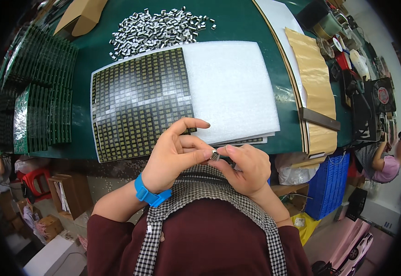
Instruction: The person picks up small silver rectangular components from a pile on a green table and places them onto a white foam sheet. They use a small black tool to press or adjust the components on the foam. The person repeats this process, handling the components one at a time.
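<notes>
In front of my chest, both hands meet at a small silver-and-dark rectangular block (215, 156). My left hand (175, 149), with a blue strap at the wrist, pinches it from the left between thumb and bent fingers, while its index finger stretches out above. From the other side my right hand (248, 168) closes thumb and fingers on the same piece. Just beyond them, on a white foam sheet (230, 83), lies a dark sheet of yellow-printed labels (140, 99) in a tight grid. A heap of similar small blocks (159, 30) spreads behind the foam.
Stacked green circuit boards (39, 92) stand at the left of the green table (87, 55), near an open cardboard box (80, 18). Brown paper (313, 83) with a dark bar (319, 119) lies right. A blue crate (328, 188) sits below; another person (384, 163) is far right.
</notes>
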Motion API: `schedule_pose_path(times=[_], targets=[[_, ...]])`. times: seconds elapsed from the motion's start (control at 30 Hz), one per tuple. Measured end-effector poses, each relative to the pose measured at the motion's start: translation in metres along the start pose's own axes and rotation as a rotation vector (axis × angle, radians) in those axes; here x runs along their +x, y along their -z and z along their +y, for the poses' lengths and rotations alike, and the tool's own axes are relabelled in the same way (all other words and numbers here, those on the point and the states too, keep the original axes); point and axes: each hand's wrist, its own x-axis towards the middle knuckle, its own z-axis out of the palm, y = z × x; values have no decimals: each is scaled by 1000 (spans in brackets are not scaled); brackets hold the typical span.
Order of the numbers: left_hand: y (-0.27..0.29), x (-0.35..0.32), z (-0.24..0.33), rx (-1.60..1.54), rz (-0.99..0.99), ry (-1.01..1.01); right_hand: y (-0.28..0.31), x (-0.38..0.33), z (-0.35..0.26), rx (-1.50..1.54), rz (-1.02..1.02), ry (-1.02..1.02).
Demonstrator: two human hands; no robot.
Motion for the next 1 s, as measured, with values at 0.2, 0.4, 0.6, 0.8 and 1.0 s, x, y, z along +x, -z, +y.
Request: schedule_pose_path(times=[0.2, 0.4, 0.6, 0.8, 1.0], targets=[[1, 2, -4, 15, -4, -16, 1, 1, 0, -42, -11, 19], [2, 3, -10, 20, -8, -34, 7, 5, -1, -122, -89, 57], [-5, 3, -15, -111, 5, -26, 5, 11, -5, -34, -119, -100], [-2, 3, -14, -128, 7, -38, 9, 11, -4, 74, -83, -230], [0, 4, -17, -51, 6, -82, 11, 12, -5, 45, -99, -223]])
